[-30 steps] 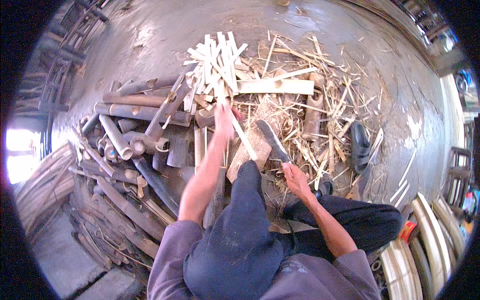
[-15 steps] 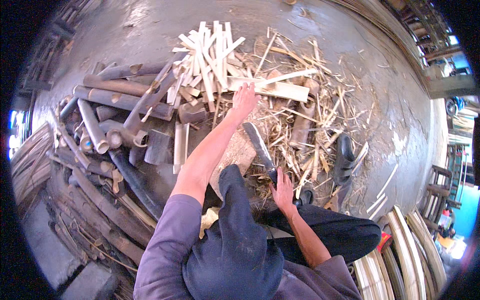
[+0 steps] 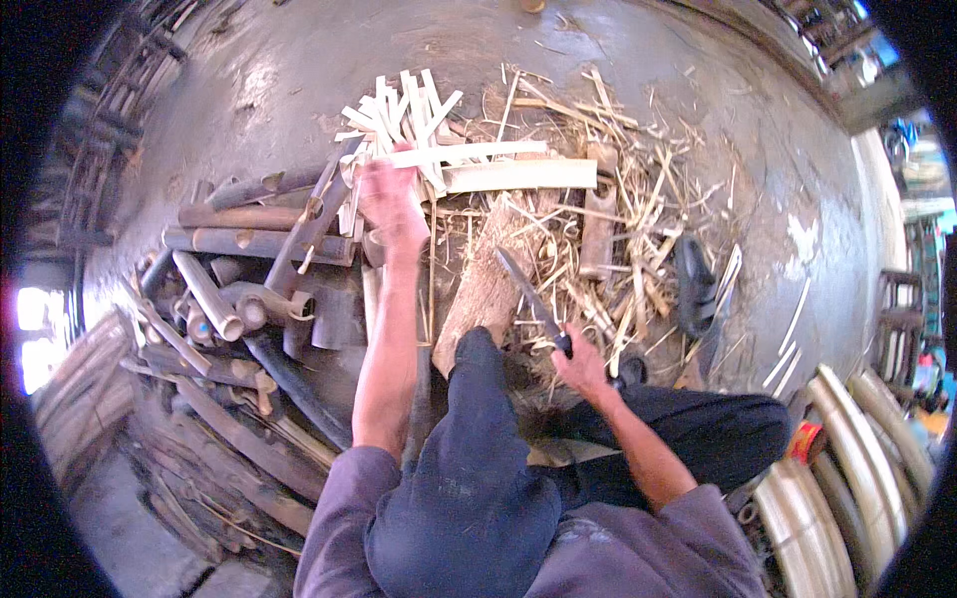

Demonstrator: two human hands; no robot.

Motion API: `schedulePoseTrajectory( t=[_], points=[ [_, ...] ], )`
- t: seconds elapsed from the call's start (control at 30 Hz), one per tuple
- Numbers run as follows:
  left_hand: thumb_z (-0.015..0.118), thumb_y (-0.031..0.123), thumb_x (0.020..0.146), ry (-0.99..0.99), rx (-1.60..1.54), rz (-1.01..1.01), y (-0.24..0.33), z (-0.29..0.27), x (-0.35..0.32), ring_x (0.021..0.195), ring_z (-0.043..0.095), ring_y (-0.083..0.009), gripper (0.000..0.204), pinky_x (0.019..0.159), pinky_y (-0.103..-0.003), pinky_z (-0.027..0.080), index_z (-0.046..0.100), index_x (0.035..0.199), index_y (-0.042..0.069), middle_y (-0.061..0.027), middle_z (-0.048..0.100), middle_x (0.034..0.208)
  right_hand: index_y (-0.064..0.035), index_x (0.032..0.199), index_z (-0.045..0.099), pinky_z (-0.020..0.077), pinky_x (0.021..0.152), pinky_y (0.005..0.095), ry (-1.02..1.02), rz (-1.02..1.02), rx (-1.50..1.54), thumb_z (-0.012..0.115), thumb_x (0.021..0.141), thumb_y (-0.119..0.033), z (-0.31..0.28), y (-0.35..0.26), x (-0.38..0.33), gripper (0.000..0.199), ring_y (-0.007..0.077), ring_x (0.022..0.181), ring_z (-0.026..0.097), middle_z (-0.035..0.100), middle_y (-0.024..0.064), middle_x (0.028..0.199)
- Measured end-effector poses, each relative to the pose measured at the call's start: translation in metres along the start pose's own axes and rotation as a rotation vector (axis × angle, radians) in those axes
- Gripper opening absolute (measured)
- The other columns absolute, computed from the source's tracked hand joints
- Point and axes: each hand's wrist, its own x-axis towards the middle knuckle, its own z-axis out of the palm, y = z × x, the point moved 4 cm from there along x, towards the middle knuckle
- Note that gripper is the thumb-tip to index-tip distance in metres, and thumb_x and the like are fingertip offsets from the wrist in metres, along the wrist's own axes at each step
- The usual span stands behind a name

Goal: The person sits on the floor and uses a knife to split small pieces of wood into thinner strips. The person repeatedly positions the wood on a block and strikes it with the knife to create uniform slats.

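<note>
My left hand (image 3: 394, 204), smeared by motion, is at the right side of a fan of pale split bamboo strips (image 3: 407, 108). A single long strip (image 3: 478, 152) runs rightward from its fingers, which appear closed on the end. Just below that strip lies a wider pale bamboo slat (image 3: 523, 176). My right hand (image 3: 583, 364) is wrapped round the dark handle of a long knife (image 3: 525, 287). Its blade slants up and left, over the edge of a rough wooden block (image 3: 471, 294) that runs between my legs.
Cut bamboo tubes (image 3: 254, 244) are heaped at the left. Shavings (image 3: 638, 259) litter the floor around a short bamboo piece (image 3: 599, 229) at the right, beside a dark shoe (image 3: 695, 284). Bundled pale slats (image 3: 857, 448) stand at the lower right.
My left hand has moved left from the wide slat to the strip pile, and the long strip has shifted left with it. My right hand still grips the knife, slightly farther right.
</note>
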Motion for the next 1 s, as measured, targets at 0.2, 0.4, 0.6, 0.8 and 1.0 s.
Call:
schedulePoseTrajectory(
  t=[0.2, 0.4, 0.6, 0.8, 1.0],
  points=[
    [0.052, 0.015, 0.097, 0.113, -0.171, 0.062, 0.088, -0.042, -0.016, 0.078, 0.056, -0.0181, 0.025, 0.091, -0.044, 0.05, 0.048, 0.121, 0.006, -0.0045, 0.054, 0.083, -0.0001, 0.098, 0.058, 0.0455, 0.066, 0.0438, 0.151, 0.188, 0.305, 0.047, 0.096, -0.042, -0.017, -0.019, 0.002, 0.043, 0.0358, 0.07, 0.061, 0.061, 0.0206, 0.073],
    [0.05, 0.017, 0.097, 0.256, -0.032, -0.052, 0.058, -0.048, -0.095, 0.081, 0.05, -0.0144, 0.027, 0.092, -0.04, 0.044, 0.043, 0.122, 0.008, -0.004, 0.046, 0.084, -0.0039, 0.104, 0.055, 0.0465, 0.07, 0.054, -0.099, 0.112, 0.193, 0.044, 0.096, -0.05, -0.009, -0.061, -0.01, 0.048, 0.0474, 0.08, 0.062, 0.063, 0.0275, 0.079],
    [0.041, 0.029, 0.102, 0.387, 0.01, -0.075, 0.068, -0.03, -0.131, 0.073, 0.034, -0.0119, 0.028, 0.073, -0.028, 0.034, 0.05, 0.093, 0.003, -0.0002, 0.036, 0.078, -0.006, 0.106, 0.057, 0.0467, 0.061, 0.0476, -0.163, -0.19, 0.371, 0.05, 0.096, -0.045, 0.004, -0.137, -0.032, 0.041, 0.0438, 0.067, 0.06, 0.059, 0.0237, 0.069],
    [0.042, 0.033, 0.102, 0.257, 0.041, -0.01, 0.069, -0.028, -0.137, 0.073, 0.035, -0.0126, 0.03, 0.074, -0.029, 0.034, 0.048, 0.086, 0.007, -0.0002, 0.036, 0.077, -0.0067, 0.107, 0.055, 0.0494, 0.067, 0.0531, -0.16, 0.036, 0.165, 0.048, 0.094, -0.05, 0.029, -0.065, -0.011, 0.045, 0.0466, 0.076, 0.063, 0.063, 0.0267, 0.076],
    [0.043, 0.035, 0.1, 0.2, -0.033, -0.033, 0.062, -0.026, -0.125, 0.073, 0.037, -0.0123, 0.031, 0.076, -0.029, 0.035, 0.048, 0.085, 0.008, 0.0001, 0.037, 0.075, -0.0036, 0.103, 0.054, 0.0489, 0.07, 0.0542, -0.149, -0.133, 0.196, 0.045, 0.095, -0.052, 0.018, -0.089, -0.024, 0.05, 0.0456, 0.078, 0.064, 0.065, 0.0257, 0.079]
  ],
)
